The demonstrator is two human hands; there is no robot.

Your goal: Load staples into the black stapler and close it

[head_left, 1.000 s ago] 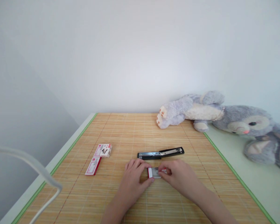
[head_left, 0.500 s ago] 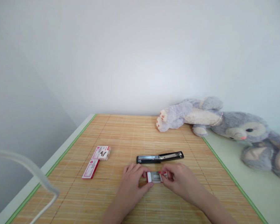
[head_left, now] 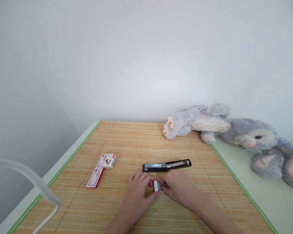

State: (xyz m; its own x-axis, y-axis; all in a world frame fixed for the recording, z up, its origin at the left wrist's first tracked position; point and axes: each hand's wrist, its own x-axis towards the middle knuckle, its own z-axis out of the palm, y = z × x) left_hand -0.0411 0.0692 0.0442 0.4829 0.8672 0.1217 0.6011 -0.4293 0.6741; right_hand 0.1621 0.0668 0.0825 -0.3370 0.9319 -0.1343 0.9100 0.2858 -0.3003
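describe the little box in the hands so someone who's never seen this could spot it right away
On the bamboo mat, just in front of the opened black stapler, the left hand and right hand meet around a small white-and-red box. Unlike the two red-and-white boxes lying untouched at the mat's left, this one is held between fingers.

A grey plush rabbit (head_left: 234,130) lies at the bamboo mat's (head_left: 136,139) far right corner.

Readable text: none anywhere in the frame.
Staple boxes (head_left: 102,169), lower left of centre: red-and-white printing, too small to read.
Small box (head_left: 157,186), lower centre, between the hands: no legible marking.
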